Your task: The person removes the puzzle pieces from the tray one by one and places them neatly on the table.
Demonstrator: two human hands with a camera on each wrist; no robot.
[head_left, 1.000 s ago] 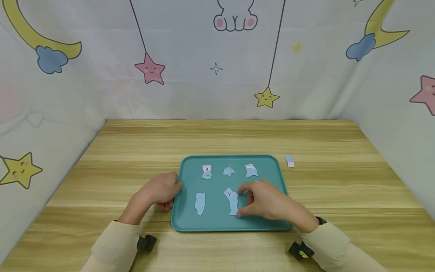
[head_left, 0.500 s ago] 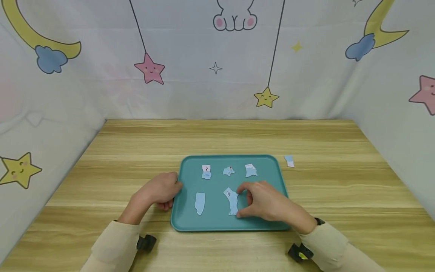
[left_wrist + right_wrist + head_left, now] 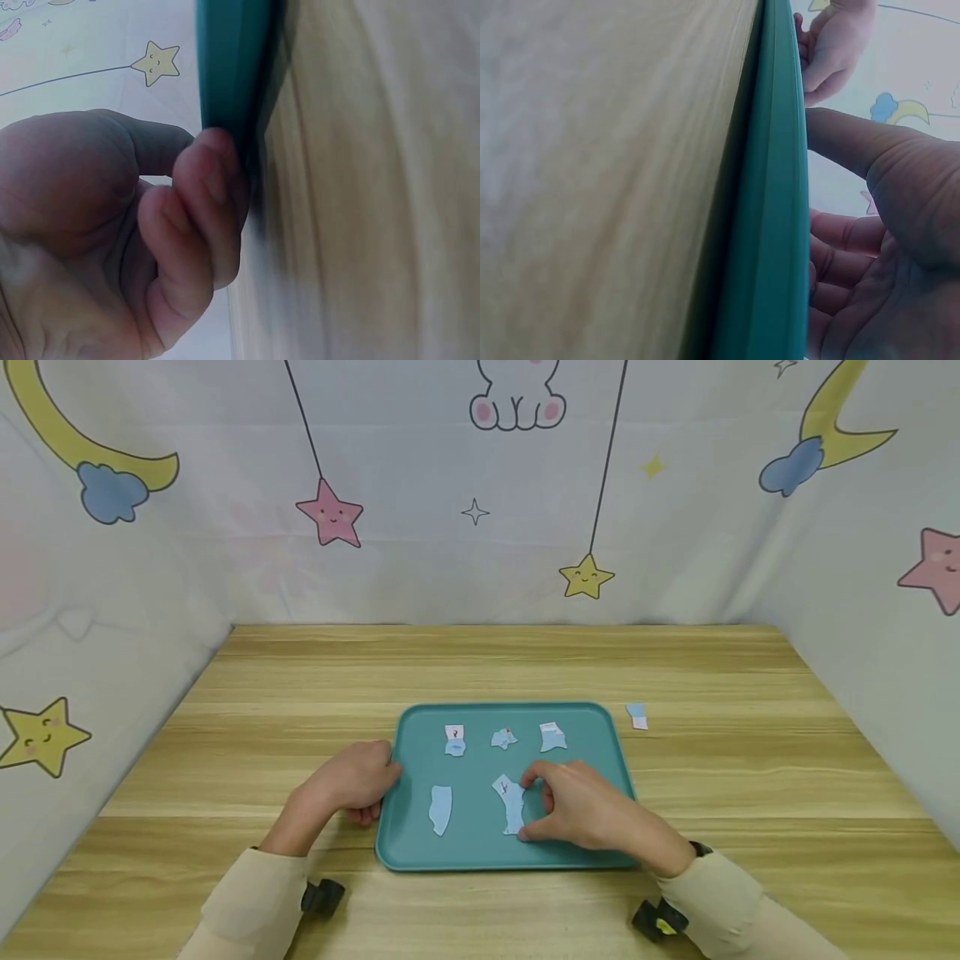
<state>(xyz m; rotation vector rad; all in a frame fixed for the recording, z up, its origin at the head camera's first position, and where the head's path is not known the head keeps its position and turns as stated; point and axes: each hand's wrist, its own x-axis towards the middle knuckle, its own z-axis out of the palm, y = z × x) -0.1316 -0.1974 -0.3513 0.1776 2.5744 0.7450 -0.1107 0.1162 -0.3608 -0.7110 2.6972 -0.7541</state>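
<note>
My left hand (image 3: 362, 783) grips the left edge of a teal tray (image 3: 480, 858), thumb over the rim. In the left wrist view its fingers (image 3: 202, 187) curl against the tray's side. On the tray, my right hand (image 3: 588, 806) holds a long, jagged light-blue torn paper piece (image 3: 513, 810), which lies flat. Its forefinger touches the upper right of the piece and its thumb the lower right. The right wrist view hides these fingertips behind the tray rim (image 3: 772, 225). A plain blue paper piece (image 3: 441, 810) lies to the left.
Along the tray's back lie a paper piece with a red mark (image 3: 455, 741), a small jagged piece (image 3: 505, 738) and a white-topped piece (image 3: 553, 737). Another blue-and-white piece (image 3: 637, 716) rests on the wooden table (image 3: 300, 668) beyond the tray's right corner. A printed curtain (image 3: 420, 460) surrounds the table.
</note>
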